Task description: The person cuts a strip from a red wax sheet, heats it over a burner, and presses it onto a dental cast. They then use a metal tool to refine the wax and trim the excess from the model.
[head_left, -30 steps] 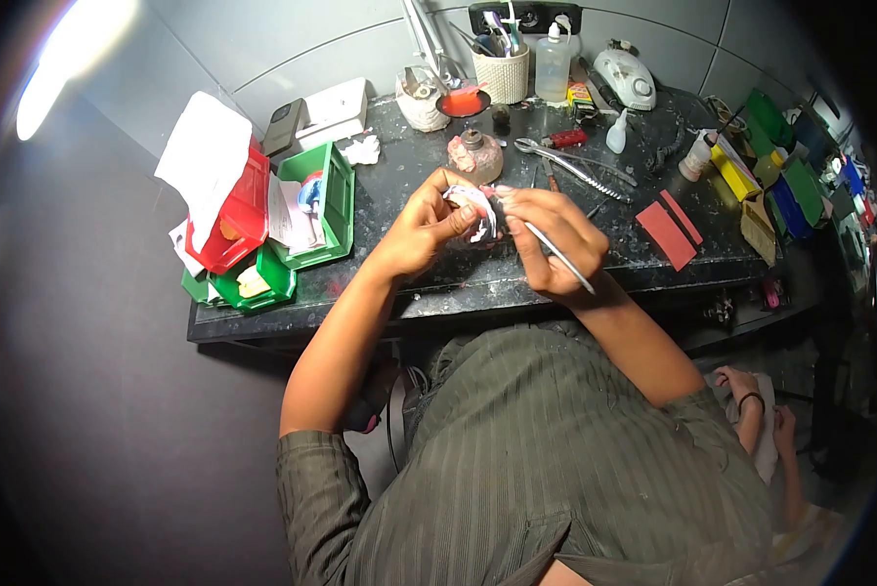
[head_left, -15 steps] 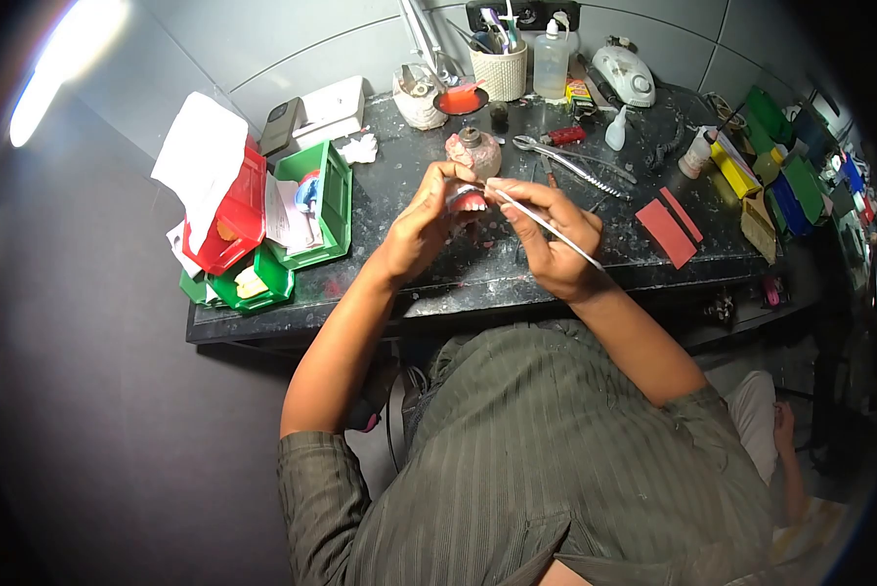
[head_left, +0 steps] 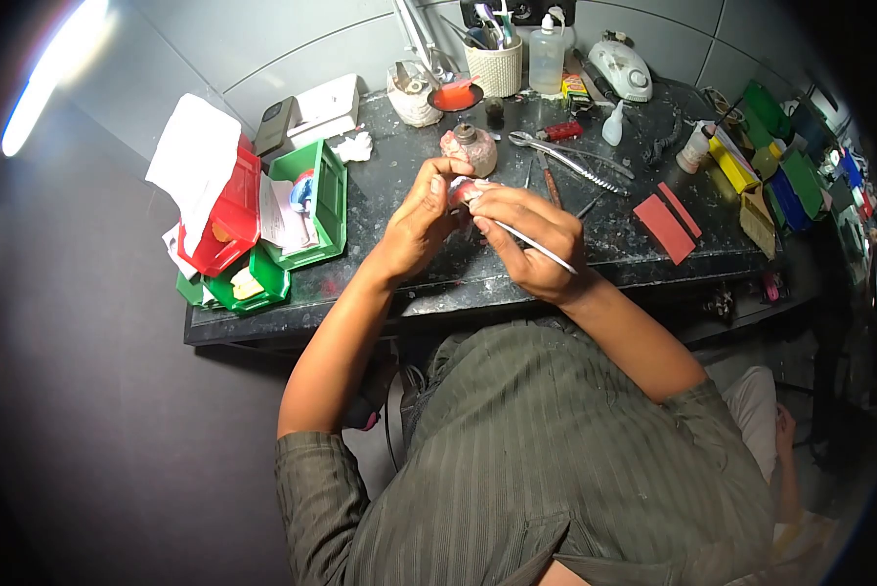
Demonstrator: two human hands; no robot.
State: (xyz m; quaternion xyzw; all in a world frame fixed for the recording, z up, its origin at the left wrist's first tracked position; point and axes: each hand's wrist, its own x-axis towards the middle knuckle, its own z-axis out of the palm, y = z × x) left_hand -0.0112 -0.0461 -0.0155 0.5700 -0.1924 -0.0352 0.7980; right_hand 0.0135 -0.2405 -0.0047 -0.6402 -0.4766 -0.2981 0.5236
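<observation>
Over the dark bench, my left hand (head_left: 421,220) grips a small red and white dental model (head_left: 463,192), its fingers curled round the model's left side. Pinched in my right hand (head_left: 536,239) is a thin white-handled tool (head_left: 534,244), which slants down to the right. The tool's tip meets the model, where my fingers partly hide it. Just behind my hands stands a pink-stained round glass burner (head_left: 470,151) with a metal cap.
Red (head_left: 231,220) and green (head_left: 333,200) bins stand at the left. Behind are a red wax dish (head_left: 455,95), a brush cup (head_left: 497,70) and a clear bottle (head_left: 547,59). Pliers (head_left: 570,164) and pink sheets (head_left: 665,230) lie right. A person's hand (head_left: 785,430) shows lower right.
My right hand has moved slightly left and closer to the model. The model has turned, so its row of white teeth shows less. The view has shifted slightly.
</observation>
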